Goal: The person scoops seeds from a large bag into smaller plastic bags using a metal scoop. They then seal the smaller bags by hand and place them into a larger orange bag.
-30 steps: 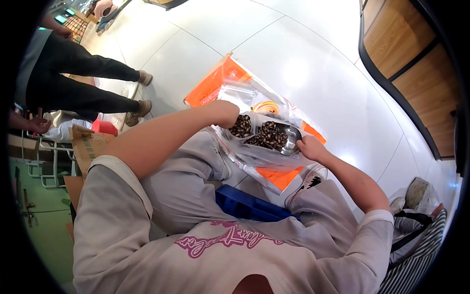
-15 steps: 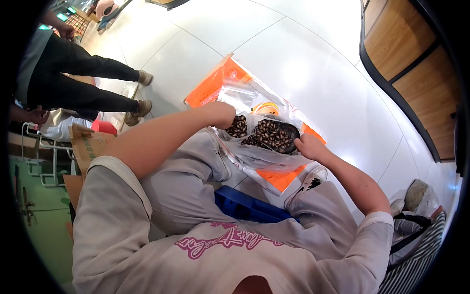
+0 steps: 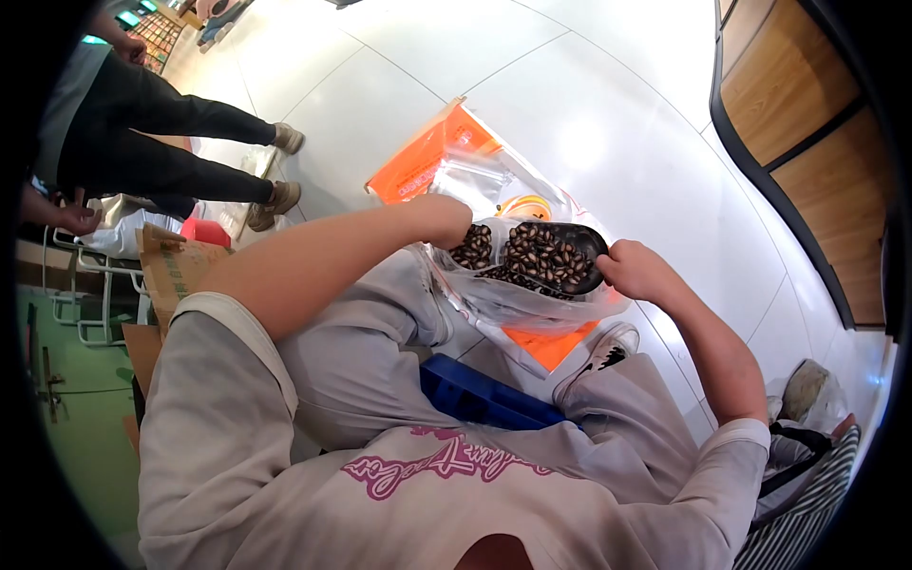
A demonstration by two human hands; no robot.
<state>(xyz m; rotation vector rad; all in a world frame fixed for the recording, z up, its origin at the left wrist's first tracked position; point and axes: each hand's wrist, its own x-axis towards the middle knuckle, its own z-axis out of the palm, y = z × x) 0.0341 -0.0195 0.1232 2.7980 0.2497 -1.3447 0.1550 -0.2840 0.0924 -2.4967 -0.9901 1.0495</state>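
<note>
My right hand [image 3: 635, 270] is closed around the end of a black scoop [image 3: 591, 249], which carries a heap of dark, glossy, pale-centred seeds [image 3: 543, 255]. Left of it, my left hand [image 3: 446, 222] is closed at a clear plastic bag [image 3: 503, 306]; its fingertips are mostly hidden. More of the seeds [image 3: 475, 249] show beside this hand. The scoop is at the bag's mouth, above an orange-and-white printed sack [image 3: 410, 163] spread on the floor between my feet. A round orange-and-white label [image 3: 524, 207] shows behind the scoop.
Beneath me is a low blue plastic stool [image 3: 480, 394]. At the left, a person in dark trousers [image 3: 180, 114] stands near a cardboard box [image 3: 176, 271] and a white wire rack [image 3: 100, 294]. A wood-panelled counter [image 3: 807, 123] is at the right, with bags [image 3: 803, 446] below it.
The scoop and my right hand have shifted slightly right and up, and the seeds in the scoop show more fully. My left hand stays at the bag. The view has shifted slightly.
</note>
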